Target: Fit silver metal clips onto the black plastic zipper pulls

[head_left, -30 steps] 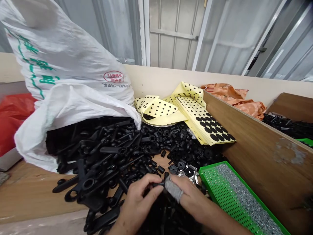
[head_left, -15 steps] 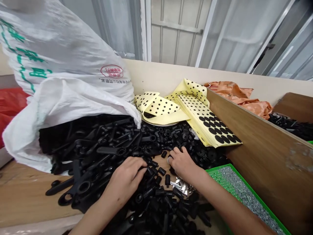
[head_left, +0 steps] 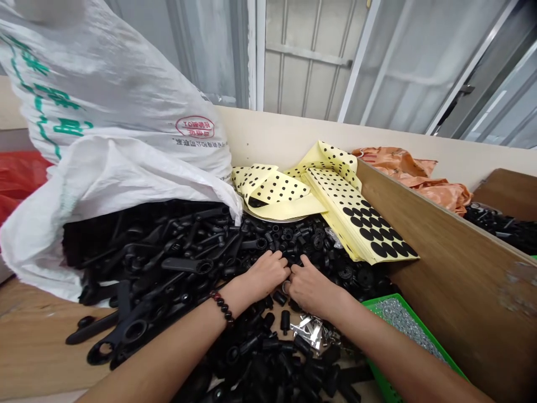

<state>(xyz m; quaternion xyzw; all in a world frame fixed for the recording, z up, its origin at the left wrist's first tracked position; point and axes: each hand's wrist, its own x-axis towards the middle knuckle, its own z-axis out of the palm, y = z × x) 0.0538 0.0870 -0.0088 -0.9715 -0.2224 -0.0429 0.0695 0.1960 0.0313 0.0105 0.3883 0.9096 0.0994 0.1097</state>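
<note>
Black moulded lever [head_left: 187, 265] lies with its long axis roughly left-right, ring end toward the hands, in a heap of black plastic parts [head_left: 260, 358] on the worktop [head_left: 29, 336]. Left hand [head_left: 266, 274] and right hand [head_left: 312, 290] sit on the heap almost touching, fingers curled narrow; cannot tell if they hold anything.

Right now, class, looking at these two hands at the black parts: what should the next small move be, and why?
Probably pinch the small black plastic piece just below the right hand, since it stands apart from the tangled black heap and lies close to those fingers.
</note>
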